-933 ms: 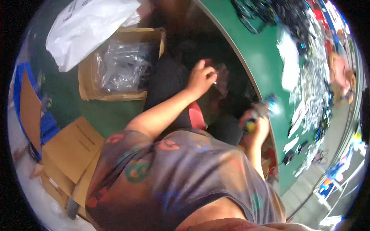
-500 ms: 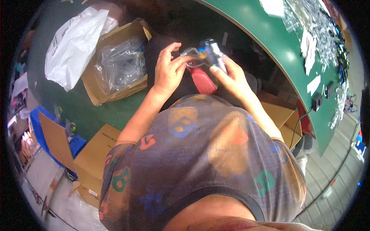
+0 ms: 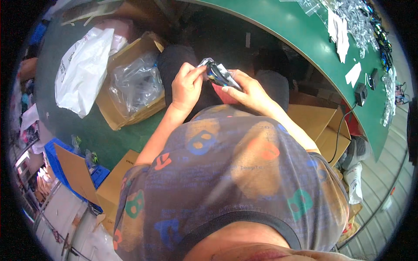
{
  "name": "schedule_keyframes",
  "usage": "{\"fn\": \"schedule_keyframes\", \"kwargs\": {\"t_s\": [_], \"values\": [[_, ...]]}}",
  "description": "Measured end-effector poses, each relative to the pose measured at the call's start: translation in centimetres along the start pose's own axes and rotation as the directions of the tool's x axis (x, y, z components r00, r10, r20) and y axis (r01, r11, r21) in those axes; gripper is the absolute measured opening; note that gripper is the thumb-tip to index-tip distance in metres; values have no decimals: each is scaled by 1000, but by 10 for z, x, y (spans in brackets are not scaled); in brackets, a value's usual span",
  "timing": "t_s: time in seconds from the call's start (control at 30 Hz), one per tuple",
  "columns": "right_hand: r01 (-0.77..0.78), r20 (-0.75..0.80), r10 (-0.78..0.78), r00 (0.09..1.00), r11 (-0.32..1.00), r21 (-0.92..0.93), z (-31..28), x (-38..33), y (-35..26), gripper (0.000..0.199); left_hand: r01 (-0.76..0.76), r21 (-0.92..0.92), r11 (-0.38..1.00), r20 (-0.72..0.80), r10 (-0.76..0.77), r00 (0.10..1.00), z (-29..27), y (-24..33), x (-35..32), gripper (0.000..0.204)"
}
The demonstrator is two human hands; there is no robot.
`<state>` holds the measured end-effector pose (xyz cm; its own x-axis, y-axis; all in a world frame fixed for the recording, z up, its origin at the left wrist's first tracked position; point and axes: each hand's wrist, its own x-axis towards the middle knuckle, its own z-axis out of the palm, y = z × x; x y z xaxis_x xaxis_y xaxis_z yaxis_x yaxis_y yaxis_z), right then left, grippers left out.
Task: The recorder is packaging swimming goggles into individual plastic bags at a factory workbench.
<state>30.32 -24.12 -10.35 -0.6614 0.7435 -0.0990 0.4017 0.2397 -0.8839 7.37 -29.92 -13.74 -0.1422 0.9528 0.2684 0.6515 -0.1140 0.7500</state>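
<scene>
In front of my body, my right hand [image 3: 251, 91] grips a small glossy black item [image 3: 216, 74] with a pale, card-like piece along it. I cannot make out its exact kind. My left hand [image 3: 187, 85] is closed, thumb and forefinger pinching a clear plastic bag [image 3: 206, 62] at the item's left end. How far the bag covers the item is too small to tell. Just below both hands a red patch [image 3: 224, 95] shows, partly hidden by my right hand.
Left of me, an open carton [image 3: 111, 114] holds clear plastic bags [image 3: 137, 82], with a white sack [image 3: 82, 71] beside it. A green table [image 3: 324, 65] curves along the right, bearing plastic packets [image 3: 355, 26], white papers [image 3: 337, 32] and a black adapter [image 3: 361, 93]. More cartons [image 3: 311, 122] stand near my elbows.
The black item has tilted and moved left and down, nearer my left hand. My left fingers, spread earlier, have drawn together at the plastic. The whole view has shifted slightly.
</scene>
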Motion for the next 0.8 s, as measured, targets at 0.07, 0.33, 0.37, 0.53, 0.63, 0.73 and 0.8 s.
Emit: {"fn": "schedule_keyframes", "kwargs": {"t_s": [0.07,0.33,0.37,0.53,0.63,0.73,0.8], "values": [[-33,21,35,999,994,-102,-3,0,-9,44,-35,-41,999,-37,33,999,-1,2,3,23],[33,26,-24,999,894,-447,3,6,-13,43,237,-389,890,30,-245,969,0,-7,-15,15],[36,30,-26,999,895,-445,4,7,-14,43,354,-491,796,74,-367,927,3,-12,-18,14],[165,210,-58,976,828,-536,15,19,-17,39,406,-474,781,19,-452,892,3,-30,-34,14],[275,281,-126,951,757,-592,31,33,-4,37,516,-456,725,145,-511,847,-6,-46,-47,16],[346,326,-173,929,715,-607,51,44,2,34,544,-323,774,122,-536,835,-16,-44,-55,12],[370,344,-187,920,705,-605,63,48,0,34,335,-76,939,-55,-339,939,-20,-43,-59,9]]}}
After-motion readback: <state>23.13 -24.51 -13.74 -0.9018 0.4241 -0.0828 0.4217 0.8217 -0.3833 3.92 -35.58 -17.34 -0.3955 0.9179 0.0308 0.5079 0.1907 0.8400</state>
